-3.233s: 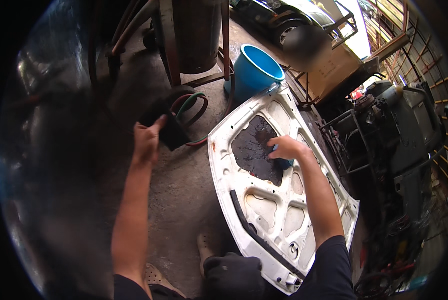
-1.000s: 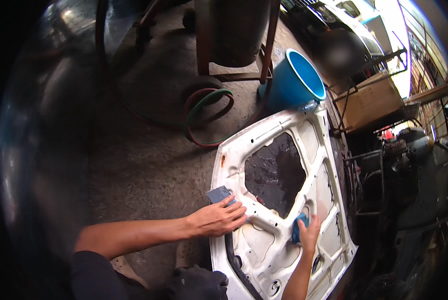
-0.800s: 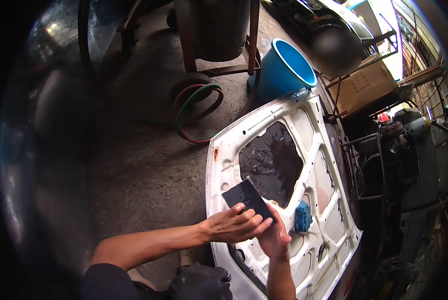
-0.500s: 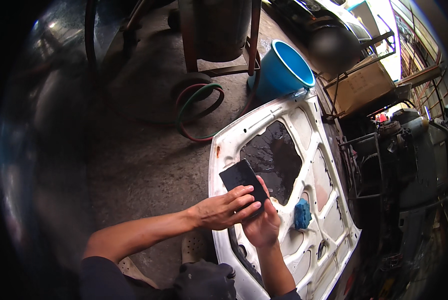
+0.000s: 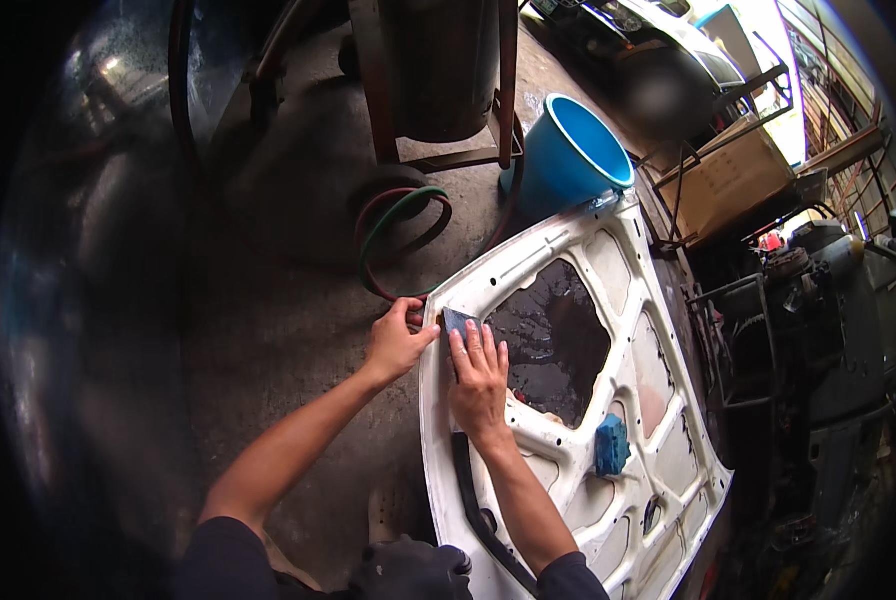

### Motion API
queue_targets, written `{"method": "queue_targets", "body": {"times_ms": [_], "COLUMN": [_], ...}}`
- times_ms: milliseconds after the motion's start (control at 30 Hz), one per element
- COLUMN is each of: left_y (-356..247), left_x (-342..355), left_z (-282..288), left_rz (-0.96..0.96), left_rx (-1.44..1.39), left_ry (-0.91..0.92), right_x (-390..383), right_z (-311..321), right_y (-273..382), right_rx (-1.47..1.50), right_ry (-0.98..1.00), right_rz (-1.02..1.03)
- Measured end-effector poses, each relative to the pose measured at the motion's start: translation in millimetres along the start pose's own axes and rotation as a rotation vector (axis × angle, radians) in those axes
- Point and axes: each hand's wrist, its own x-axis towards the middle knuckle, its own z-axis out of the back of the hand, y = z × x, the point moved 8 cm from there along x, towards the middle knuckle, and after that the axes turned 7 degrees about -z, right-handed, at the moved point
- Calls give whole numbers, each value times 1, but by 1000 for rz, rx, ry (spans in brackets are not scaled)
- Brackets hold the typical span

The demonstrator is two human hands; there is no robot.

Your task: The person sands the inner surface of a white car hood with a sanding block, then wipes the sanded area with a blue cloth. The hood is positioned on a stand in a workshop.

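A white car bonnet (image 5: 618, 280) lies underside up, with recessed sections and a large opening showing dark, wet-looking ground. My left hand (image 5: 403, 340) has its fingers curled over the bonnet's left edge. Beside it, my right hand (image 5: 480, 370) lies flat with fingers extended on a thin grey rectangular sheet (image 5: 454, 320), which rests on the bonnet near a rust-coloured spot. The sheet is mostly hidden under the fingers. A blue sponge (image 5: 611, 444) sits in a recess to the right of my right forearm.
A blue bucket (image 5: 558, 160) stands beyond the bonnet's top end. Coiled red and green hoses (image 5: 398, 225) lie left of it below a dark cylinder on a metal frame (image 5: 438, 70). A cardboard box (image 5: 728, 180), dark metal parts (image 5: 818, 330) and a car (image 5: 668, 50) stand rightward and behind.
The blue sponge was released onto the bonnet. Both hands held the dark sheet moments ago; now they have separated, my left at the edge, my right pressing the sheet further up the left side.
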Motion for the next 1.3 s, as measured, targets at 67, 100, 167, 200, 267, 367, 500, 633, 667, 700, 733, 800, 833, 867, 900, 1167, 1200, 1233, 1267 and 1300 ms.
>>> {"method": "queue_targets", "body": {"times_ms": [67,100,167,200,267,367,500,633,667,700,733,800,833,867,900,1167,1200,1233,1267,1300], "left_y": [3,0,-1,-3,-4,-6,-10,-16,-13,-9,-6,-10,-11,-12,-11,-17,-15,-14,-13,-11], "left_x": [11,16,22,24,27,29,32,39,41,42,42,44,44,44,43,38,38,39,39,40], "left_z": [-10,-13,-14,-14,-15,-15,-6,-1,-1,-3,-4,-2,-3,-5,-5,-3,-4,-4,-6,-6], "left_rz": [-40,-90,-119,-125,-96,-58,-70,-147,-101,-56,-2,-36,-44,-39,-17,-112,-96,-92,-89,-77], "left_rx": [-64,-56,-4,25,46,94,92,194,173,151,125,122,148,167,154,129,141,141,96,51], "left_ry": [-36,-51,-99,-108,-103,-66,-18,107,141,177,212,183,185,201,203,167,173,184,195,192], "right_x": [-4,-6,-10,-11,-6,8,22,23,22,22,21,21,20,19,21,20,16,18,18,20], "right_z": [-14,-17,-20,-18,-16,-16,-17,-21,-18,-21,-22,-23,-28,-33,-32,-23,-26,-20,-18,-13], "right_y": [-2,-9,-16,-18,-21,-36,-46,-56,-58,-57,-57,-52,-53,-54,-52,-39,-41,-36,-35,-32], "right_rx": [19,81,266,319,405,495,406,419,429,441,438,379,403,396,402,360,338,366,363,379], "right_ry": [130,201,361,388,411,196,-133,-188,-228,-191,-176,-154,-113,-69,-93,-92,-36,-115,-128,-189], "right_rz": [-69,-141,-174,-179,-166,-339,-511,-660,-664,-662,-653,-624,-671,-716,-710,-828,-893,-827,-822,-749]}}
